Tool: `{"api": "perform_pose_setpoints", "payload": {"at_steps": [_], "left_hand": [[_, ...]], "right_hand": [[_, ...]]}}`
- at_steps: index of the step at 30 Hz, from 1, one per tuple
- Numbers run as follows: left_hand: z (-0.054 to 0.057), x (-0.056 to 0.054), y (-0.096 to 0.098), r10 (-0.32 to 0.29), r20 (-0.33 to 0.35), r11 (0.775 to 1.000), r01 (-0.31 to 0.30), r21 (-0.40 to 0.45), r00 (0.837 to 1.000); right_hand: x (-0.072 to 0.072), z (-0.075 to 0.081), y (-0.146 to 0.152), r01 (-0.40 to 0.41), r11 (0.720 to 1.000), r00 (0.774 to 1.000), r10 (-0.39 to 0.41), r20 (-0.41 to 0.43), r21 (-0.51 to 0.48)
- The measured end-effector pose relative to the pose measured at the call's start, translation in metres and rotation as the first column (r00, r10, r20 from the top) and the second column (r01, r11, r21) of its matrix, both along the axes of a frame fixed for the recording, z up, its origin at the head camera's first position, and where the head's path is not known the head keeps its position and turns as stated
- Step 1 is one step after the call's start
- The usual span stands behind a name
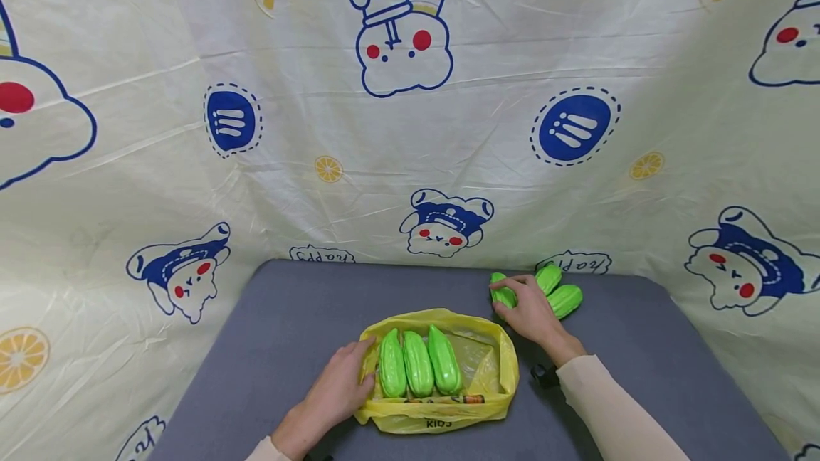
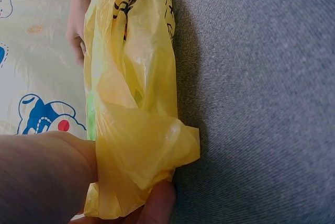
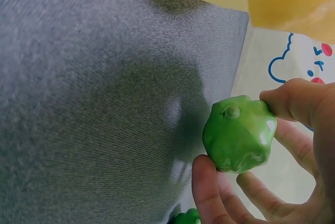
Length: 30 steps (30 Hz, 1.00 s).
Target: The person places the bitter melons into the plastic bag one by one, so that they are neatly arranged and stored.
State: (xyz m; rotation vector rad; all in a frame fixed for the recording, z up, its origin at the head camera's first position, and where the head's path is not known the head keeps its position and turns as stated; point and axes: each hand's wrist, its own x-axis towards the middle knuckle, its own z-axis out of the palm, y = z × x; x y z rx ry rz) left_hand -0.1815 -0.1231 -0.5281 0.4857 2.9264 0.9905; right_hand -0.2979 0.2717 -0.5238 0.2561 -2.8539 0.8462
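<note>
My left hand (image 1: pixel 344 380) grips the left side of a yellow plastic bag (image 1: pixel 442 424), its thumb inside the rim. In the left wrist view, the bag (image 2: pixel 141 77) hides most of that hand's fingers. Three long, glossy green ridged vegetables (image 1: pixel 419 365) lie side by side in the open bag. Beyond its back right corner, my right hand (image 1: pixel 530 311) holds another green ridged vegetable (image 1: pixel 502 292). The right wrist view shows this vegetable (image 3: pixel 238 132) end-on between thumb and fingertips, a small stem nub facing the camera.
Two more green vegetables (image 1: pixel 564 301) lie on the grey table (image 1: pixel 307 304), just right of my right hand. A printed white sheet (image 1: pixel 384 141) hangs behind the table's back edge. A small black object (image 1: pixel 544 375) shows beneath my right wrist.
</note>
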Motion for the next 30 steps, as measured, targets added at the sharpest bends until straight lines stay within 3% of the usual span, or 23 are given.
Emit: {"api": "perform_pose_setpoints", "payload": {"at_steps": [30], "left_hand": [[-0.0021,0.0002,-0.0012,0.0,-0.003,1.0,0.0,0.012,1.0]], "right_hand": [[0.0059,0.0068,-0.0031,-0.013,1.0,0.998,0.013,-0.059,-0.01]]}}
